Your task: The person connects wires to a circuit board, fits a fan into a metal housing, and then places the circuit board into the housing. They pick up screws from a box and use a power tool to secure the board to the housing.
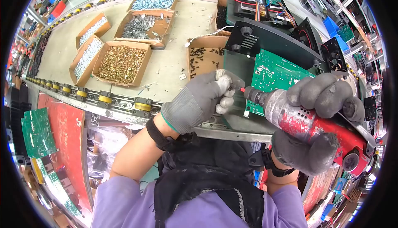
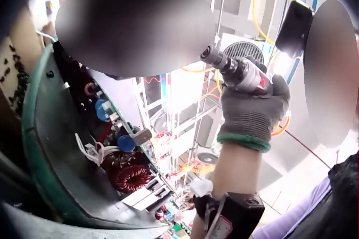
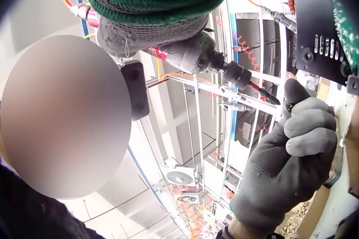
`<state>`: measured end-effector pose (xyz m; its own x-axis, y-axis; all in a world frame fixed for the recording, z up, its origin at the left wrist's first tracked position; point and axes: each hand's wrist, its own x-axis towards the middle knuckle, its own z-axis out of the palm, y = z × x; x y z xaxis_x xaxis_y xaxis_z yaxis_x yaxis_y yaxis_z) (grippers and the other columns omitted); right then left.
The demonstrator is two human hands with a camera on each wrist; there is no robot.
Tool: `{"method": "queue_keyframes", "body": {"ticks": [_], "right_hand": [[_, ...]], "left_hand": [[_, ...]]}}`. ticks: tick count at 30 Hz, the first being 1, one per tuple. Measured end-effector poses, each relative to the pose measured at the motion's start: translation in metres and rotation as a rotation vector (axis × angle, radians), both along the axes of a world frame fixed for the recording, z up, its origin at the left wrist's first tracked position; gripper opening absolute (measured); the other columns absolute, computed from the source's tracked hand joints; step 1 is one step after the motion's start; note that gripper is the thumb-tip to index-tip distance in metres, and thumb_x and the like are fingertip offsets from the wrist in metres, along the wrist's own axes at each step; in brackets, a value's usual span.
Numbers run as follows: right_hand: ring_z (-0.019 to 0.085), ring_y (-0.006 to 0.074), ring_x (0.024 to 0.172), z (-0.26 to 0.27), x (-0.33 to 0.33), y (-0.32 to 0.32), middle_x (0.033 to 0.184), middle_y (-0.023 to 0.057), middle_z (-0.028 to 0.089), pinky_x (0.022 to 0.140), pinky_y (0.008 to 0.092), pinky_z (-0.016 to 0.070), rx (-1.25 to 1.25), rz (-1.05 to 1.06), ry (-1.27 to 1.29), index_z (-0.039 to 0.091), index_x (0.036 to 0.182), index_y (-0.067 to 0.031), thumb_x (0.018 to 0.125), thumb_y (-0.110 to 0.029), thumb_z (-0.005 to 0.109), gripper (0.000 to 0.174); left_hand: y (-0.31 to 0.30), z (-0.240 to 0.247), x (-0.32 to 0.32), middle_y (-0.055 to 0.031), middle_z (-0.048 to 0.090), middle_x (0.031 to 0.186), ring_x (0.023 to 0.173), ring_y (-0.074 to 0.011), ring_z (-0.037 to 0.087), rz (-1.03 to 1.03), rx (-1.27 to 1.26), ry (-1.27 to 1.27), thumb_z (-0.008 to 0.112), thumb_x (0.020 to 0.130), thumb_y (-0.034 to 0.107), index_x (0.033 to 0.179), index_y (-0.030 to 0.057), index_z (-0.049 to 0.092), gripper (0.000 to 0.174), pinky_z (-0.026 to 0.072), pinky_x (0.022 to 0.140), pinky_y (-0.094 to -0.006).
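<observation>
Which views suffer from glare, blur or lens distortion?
Head: fisheye bows the workbench edge and blackens the corners, but the green circuit board reads clearly. Left wrist: blown-out background behind the power driver, two blurred ovals. Right wrist: similar glare, one blurred oval.

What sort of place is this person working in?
Probably an electronics assembly line: cardboard trays of small metal parts, a green circuit board, and a red power driver in the right hand.

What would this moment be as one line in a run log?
left hand: fingers curled near tool tip, any pinched item unclear | right hand: grips red power tool | nearby: green circuit board
</observation>
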<state>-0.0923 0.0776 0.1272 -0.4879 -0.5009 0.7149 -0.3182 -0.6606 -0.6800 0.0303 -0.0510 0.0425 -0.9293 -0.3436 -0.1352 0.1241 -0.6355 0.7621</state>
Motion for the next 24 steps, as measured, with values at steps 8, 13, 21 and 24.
{"method": "queue_keyframes", "body": {"ticks": [8,13,21,24], "right_hand": [[0.043,0.0154,0.069,-0.006,-0.01,-0.008,0.086,0.0014,0.043,0.062,0.0322,0.0406,-0.113,0.202,0.14,0.056,0.12,-0.0142,0.082,-0.031,0.069,0.043],[0.041,0.0149,0.068,0.0,-0.008,-0.012,0.087,0.0022,0.043,0.06,0.031,0.0391,-0.117,0.342,0.119,0.055,0.12,-0.0129,0.082,-0.028,0.068,0.043],[0.033,0.0157,0.071,0.0,-0.017,-0.002,0.082,0.0056,0.033,0.061,0.0266,0.0294,-0.136,-0.217,-0.134,0.04,0.09,-0.0045,0.071,-0.037,0.07,0.048],[0.033,0.0162,0.073,0.002,-0.033,0.006,0.082,0.0063,0.031,0.063,0.0264,0.0281,-0.174,-0.187,-0.129,0.036,0.087,-0.0033,0.07,-0.039,0.07,0.052]], "left_hand": [[-0.006,-0.001,0.0,-0.0007,0.046,0.073,0.063,-0.0084,0.04,-0.03,-0.125,-0.031,0.047,0.101,0.031,0.107,0.0003,0.055,0.033,0.0333,0.057,-0.0243],[-0.004,0.011,-0.001,0.0002,0.046,0.068,0.057,-0.0072,0.038,-0.022,-0.196,-0.089,0.046,0.101,0.03,0.111,-0.0007,0.055,0.034,0.0314,0.052,-0.0241],[-0.118,0.009,0.026,-0.0067,0.067,0.088,0.07,-0.0128,0.063,0.142,-0.866,-0.652,0.052,0.097,0.037,0.12,0.0067,0.061,0.04,0.0516,0.062,-0.0256],[-0.219,-0.014,0.035,-0.0101,0.069,0.104,0.092,-0.0257,0.068,0.305,-1.412,-1.116,0.056,0.092,0.03,0.111,0.0132,0.067,0.027,0.0527,0.084,-0.0374]]}}
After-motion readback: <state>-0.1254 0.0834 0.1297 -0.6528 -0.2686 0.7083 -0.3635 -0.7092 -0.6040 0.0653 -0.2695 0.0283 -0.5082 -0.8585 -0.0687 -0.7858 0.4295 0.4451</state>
